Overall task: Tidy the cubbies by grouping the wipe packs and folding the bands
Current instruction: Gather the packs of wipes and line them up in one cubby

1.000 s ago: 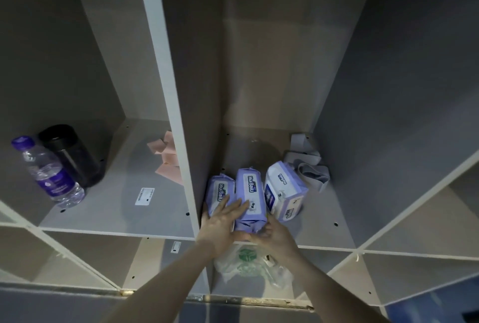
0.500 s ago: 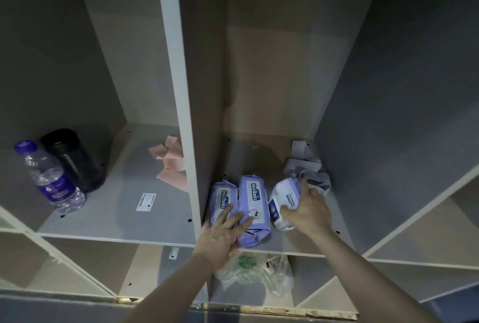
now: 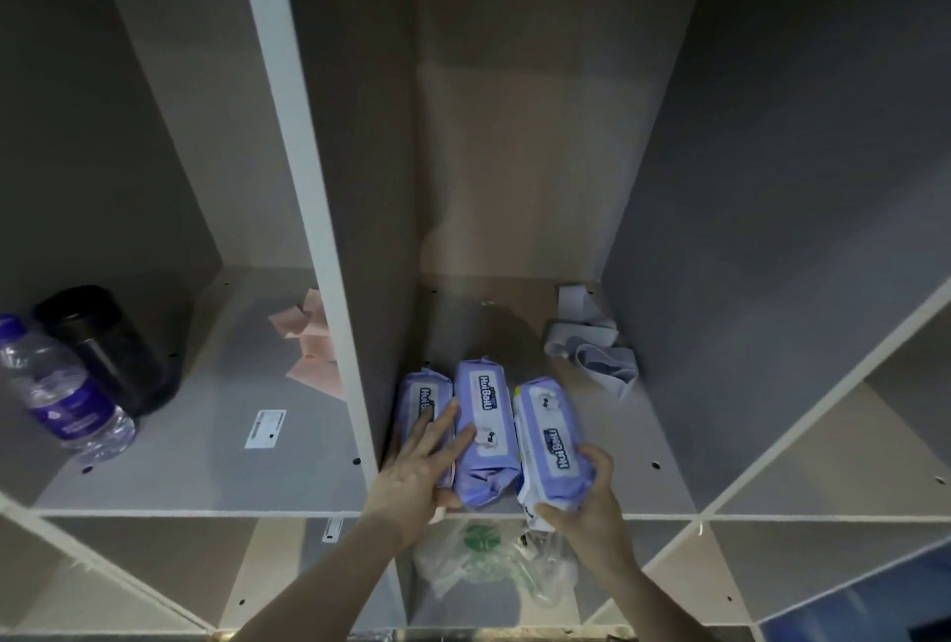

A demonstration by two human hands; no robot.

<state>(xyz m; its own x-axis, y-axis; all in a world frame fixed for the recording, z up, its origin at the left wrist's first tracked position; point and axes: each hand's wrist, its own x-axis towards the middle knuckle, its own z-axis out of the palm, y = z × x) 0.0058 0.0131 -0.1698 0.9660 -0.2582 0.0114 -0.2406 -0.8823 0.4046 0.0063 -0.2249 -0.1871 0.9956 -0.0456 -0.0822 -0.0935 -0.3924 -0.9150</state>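
Right hand [image 3: 584,497] curls round the near end of the third wipe pack [image 3: 551,440], whose long axis runs front to back, just beside the middle pack [image 3: 486,428]. Left hand [image 3: 419,474] lies flat, fingers straight, across the first pack [image 3: 423,399] and the middle one (all three sit at the cubby's front edge). Grey bands [image 3: 592,348] lie unfolded behind and to the right, nearer the right hand.

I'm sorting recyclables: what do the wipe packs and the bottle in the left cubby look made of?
The wipe packs look like soft, slightly glossy plastic film: their ends crumple where the right hand grips one. The bottle looks like clear thin plastic, with ribbed see-through walls.
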